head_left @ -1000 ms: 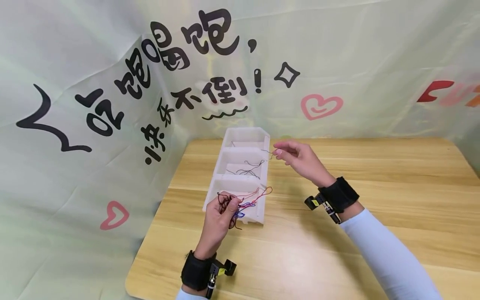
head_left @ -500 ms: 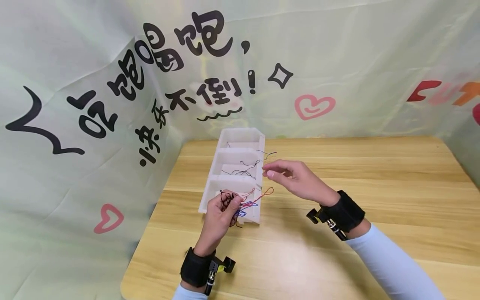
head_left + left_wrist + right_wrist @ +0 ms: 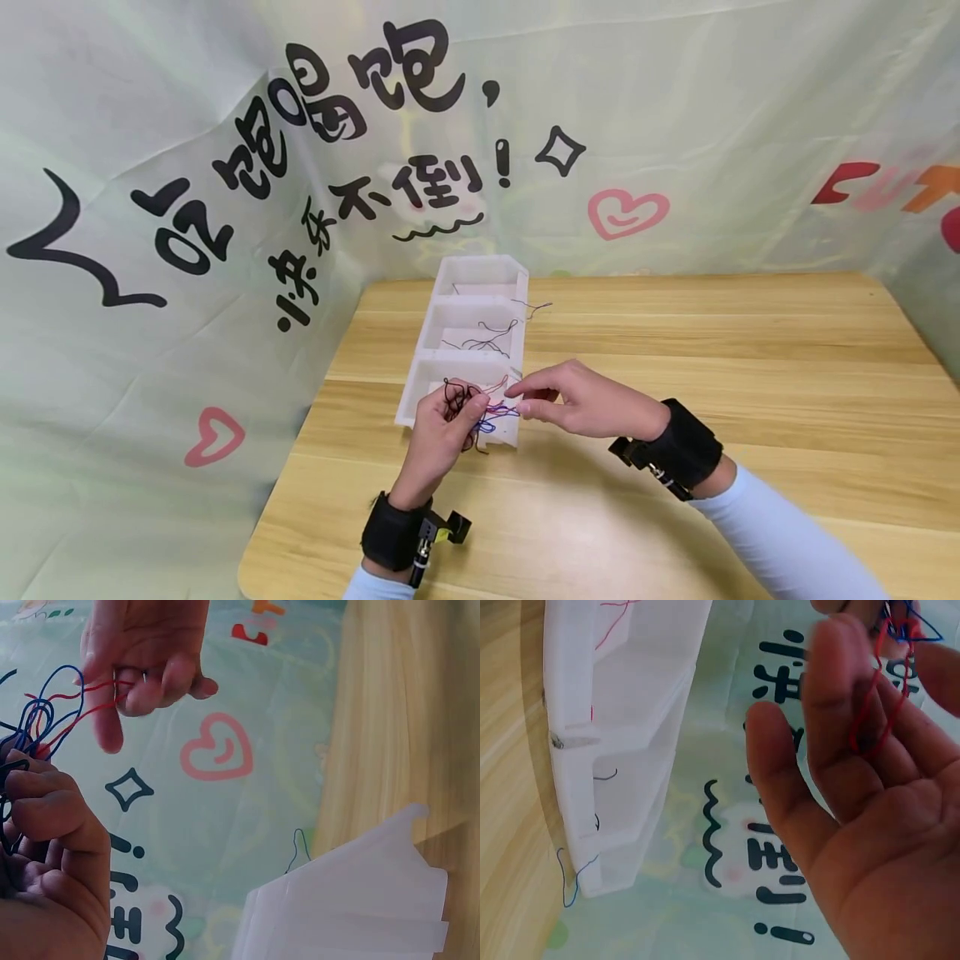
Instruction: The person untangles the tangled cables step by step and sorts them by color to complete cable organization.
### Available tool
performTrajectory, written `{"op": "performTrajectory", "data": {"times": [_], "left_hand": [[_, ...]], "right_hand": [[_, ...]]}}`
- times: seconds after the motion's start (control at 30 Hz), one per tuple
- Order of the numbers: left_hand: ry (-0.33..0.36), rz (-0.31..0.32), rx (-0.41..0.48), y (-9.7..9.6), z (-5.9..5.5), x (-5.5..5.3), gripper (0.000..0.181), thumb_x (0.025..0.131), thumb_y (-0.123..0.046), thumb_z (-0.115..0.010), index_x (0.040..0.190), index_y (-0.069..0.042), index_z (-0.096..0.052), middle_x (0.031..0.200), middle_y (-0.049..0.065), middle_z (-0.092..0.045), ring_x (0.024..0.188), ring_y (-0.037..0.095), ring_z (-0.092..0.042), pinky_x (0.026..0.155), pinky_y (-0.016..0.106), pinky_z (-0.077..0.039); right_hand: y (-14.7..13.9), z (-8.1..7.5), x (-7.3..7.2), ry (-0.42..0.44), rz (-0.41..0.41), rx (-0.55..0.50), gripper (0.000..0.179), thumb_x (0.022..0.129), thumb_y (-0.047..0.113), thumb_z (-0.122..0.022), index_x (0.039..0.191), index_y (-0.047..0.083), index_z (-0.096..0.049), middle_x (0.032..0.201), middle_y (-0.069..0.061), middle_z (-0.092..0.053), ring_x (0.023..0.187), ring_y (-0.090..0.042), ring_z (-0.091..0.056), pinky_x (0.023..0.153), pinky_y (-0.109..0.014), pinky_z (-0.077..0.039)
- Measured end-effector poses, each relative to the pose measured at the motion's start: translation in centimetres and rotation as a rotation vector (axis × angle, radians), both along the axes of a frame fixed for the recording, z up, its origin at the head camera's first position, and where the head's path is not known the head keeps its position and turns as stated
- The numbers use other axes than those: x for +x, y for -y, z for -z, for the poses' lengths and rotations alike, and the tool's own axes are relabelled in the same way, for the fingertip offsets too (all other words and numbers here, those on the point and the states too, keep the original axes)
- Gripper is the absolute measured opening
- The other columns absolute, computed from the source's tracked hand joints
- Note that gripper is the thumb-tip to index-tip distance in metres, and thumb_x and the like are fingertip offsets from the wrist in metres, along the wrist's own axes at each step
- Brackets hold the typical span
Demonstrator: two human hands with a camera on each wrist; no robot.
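My left hand (image 3: 442, 425) grips a tangled bundle of black, blue and red strings (image 3: 487, 421) above the near end of a white three-compartment bin (image 3: 480, 356). The right hand (image 3: 585, 404) is close by on the right, its thumb and forefinger apart beside the strings' free ends. In the right wrist view, a red string loop (image 3: 858, 720) hangs in front of that hand's fingers. Red strings also reach across to the right hand (image 3: 146, 652) in the left wrist view. How much they touch its fingers is unclear.
Dark threads (image 3: 491, 343) lie in the bin's middle compartment, and a short one (image 3: 454, 289) in the far compartment. A thin blue thread (image 3: 536, 309) hangs over the bin's right edge. Beneath is a wooden table (image 3: 712, 350), with printed cloth (image 3: 712, 108) behind it.
The right hand has let go of the blue thread at the bin's far right edge and come nearer, down to the strings at the left hand. The left hand has kept its hold.
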State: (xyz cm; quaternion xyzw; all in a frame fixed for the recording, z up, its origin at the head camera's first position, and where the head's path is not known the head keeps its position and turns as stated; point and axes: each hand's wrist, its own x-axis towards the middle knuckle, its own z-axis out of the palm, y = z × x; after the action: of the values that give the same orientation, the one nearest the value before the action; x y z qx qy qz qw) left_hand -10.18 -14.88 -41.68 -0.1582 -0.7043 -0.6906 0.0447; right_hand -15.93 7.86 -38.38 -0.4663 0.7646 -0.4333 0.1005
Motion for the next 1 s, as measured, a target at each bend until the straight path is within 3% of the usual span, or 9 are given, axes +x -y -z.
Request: {"op": "performTrajectory", "data": {"times": [0.23, 0.3, 0.43, 0.53, 0.67, 1.0], "left_hand": [[0.013, -0.007, 0.012, 0.1, -0.1, 0.1, 0.008, 0.093, -0.013, -0.058, 0.09, -0.005, -0.058, 0.064, 0.006, -0.046, 0.046, 0.016, -0.04, 0.038, 0.021, -0.034], [0.016, -0.023, 0.049, 0.4, -0.1, 0.2, 0.01, 0.093, -0.012, -0.057, 0.09, -0.002, -0.057, 0.065, 0.005, -0.047, 0.047, 0.016, -0.04, 0.039, 0.02, -0.034], [-0.022, -0.113, 0.135, 1.8, -0.3, 0.5, 0.011, 0.093, -0.008, -0.056, 0.089, 0.003, -0.054, 0.064, 0.003, -0.045, 0.048, 0.013, -0.037, 0.04, 0.017, -0.031], [-0.061, -0.154, 0.125, 2.7, -0.5, 0.8, 0.012, 0.092, -0.007, -0.056, 0.087, 0.004, -0.053, 0.063, 0.003, -0.043, 0.046, 0.014, -0.035, 0.038, 0.018, -0.029], [-0.052, -0.14, 0.096, 3.0, -0.3, 0.9, 0.013, 0.092, -0.008, -0.058, 0.088, 0.004, -0.055, 0.062, 0.005, -0.045, 0.046, 0.016, -0.036, 0.038, 0.02, -0.031], [0.008, -0.176, 0.127, 3.2, -0.2, 1.3, 0.016, 0.091, -0.012, -0.06, 0.093, 0.004, -0.056, 0.067, 0.004, -0.047, 0.05, 0.015, -0.039, 0.04, 0.018, -0.033]], "right_hand": [[0.4, -0.7, 0.9, -0.083, 0.061, -0.09, 0.01, 0.091, 0.013, -0.06, 0.089, 0.02, -0.066, 0.076, 0.006, -0.06, 0.063, -0.007, -0.05, 0.054, -0.027, -0.045], [-0.2, -1.4, 1.1, -0.076, 0.121, -0.122, 0.011, 0.089, 0.008, -0.061, 0.086, 0.017, -0.066, 0.069, 0.004, -0.055, 0.058, -0.007, -0.045, 0.05, -0.024, -0.041], [-1.9, -2.6, 1.2, -0.007, 0.304, -0.188, 0.012, 0.087, 0.001, -0.061, 0.084, 0.012, -0.067, 0.058, 0.005, -0.041, 0.049, -0.005, -0.034, 0.045, -0.021, -0.031], [-2.6, -2.6, 0.9, 0.05, 0.383, -0.222, 0.011, 0.088, 0.002, -0.061, 0.084, 0.01, -0.067, 0.055, 0.004, -0.035, 0.047, -0.006, -0.028, 0.044, -0.022, -0.025], [-2.2, -2.1, 0.7, 0.079, 0.366, -0.23, 0.009, 0.089, 0.005, -0.061, 0.086, 0.01, -0.068, 0.058, 0.001, -0.042, 0.049, -0.009, -0.032, 0.045, -0.022, -0.028], [0.8, -1.1, -0.1, 0.071, 0.294, -0.197, 0.01, 0.089, 0.009, -0.062, 0.093, 0.011, -0.071, 0.066, -0.004, -0.057, 0.053, -0.012, -0.045, 0.048, -0.024, -0.038]]}}
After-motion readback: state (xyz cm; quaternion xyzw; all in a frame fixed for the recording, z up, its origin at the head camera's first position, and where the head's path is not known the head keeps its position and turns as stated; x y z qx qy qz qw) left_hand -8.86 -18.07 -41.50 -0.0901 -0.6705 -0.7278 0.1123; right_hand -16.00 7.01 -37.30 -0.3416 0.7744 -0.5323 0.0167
